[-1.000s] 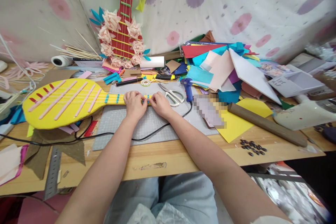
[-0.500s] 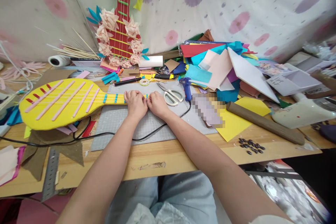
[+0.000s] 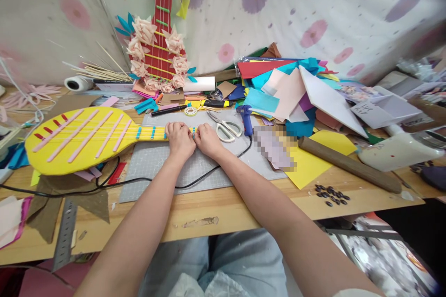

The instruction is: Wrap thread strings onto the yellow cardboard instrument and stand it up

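Observation:
A yellow cardboard guitar (image 3: 80, 138) with pink strips and blue frets lies flat across the left of the wooden table (image 3: 209, 211). Its neck runs right over a grey cutting mat (image 3: 153, 167). My left hand (image 3: 180, 140) and my right hand (image 3: 206, 139) rest side by side on the end of that neck, fingers curled and pressed down on it. The hands touch each other and hide the neck's tip. Scissors (image 3: 226, 127) and a blue glue gun (image 3: 247, 119) lie just right of my right hand.
A red guitar with paper flowers (image 3: 158, 51) leans on the cloth-covered wall. Coloured paper sheets (image 3: 289, 90) pile up at the right, with a brown tube (image 3: 348, 164), dark seeds (image 3: 331, 195), a black cable (image 3: 139, 179) and a metal ruler (image 3: 64, 234).
My right hand slid left along the neck until it met my left hand. The view shifted slightly; the yellow guitar stayed where it was.

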### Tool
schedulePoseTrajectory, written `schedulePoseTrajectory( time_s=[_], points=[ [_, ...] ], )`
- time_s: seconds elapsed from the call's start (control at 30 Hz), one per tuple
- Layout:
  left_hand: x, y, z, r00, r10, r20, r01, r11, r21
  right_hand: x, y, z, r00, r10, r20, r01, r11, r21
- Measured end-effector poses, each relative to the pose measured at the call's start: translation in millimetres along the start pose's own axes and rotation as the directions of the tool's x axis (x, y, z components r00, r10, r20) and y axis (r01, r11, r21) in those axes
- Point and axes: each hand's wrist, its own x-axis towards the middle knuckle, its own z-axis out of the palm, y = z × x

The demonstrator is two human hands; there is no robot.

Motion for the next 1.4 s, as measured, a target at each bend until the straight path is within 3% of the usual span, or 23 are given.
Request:
schedulePoseTrajectory(
  time_s=[0.3,0.6,0.83,1.4],
  points=[
    [-2.0,-8.2,-8.6,0.999,0.053,0.004,-0.053,0.999,0.011,-5.2,7.9,1.0,0.999,-0.03,-0.034,0.033,0.995,0.094],
    [-4.9,1.6,-9.5,0.998,0.062,0.011,-0.063,0.996,0.066,-8.1,5.9,-1.1,1.0,-0.031,-0.002,0.031,0.999,-0.033],
    [-4.1,1.8,-7.5,0.998,0.063,0.007,-0.064,0.996,0.058,-7.7,2.1,-4.0,1.0,-0.009,0.024,0.009,1.0,-0.025],
    [-9.1,-8.0,-20.7,0.999,0.029,-0.015,-0.029,1.0,-0.005,-4.9,18.3,-7.9,0.998,0.055,-0.021,-0.049,0.972,0.23]
  ],
)
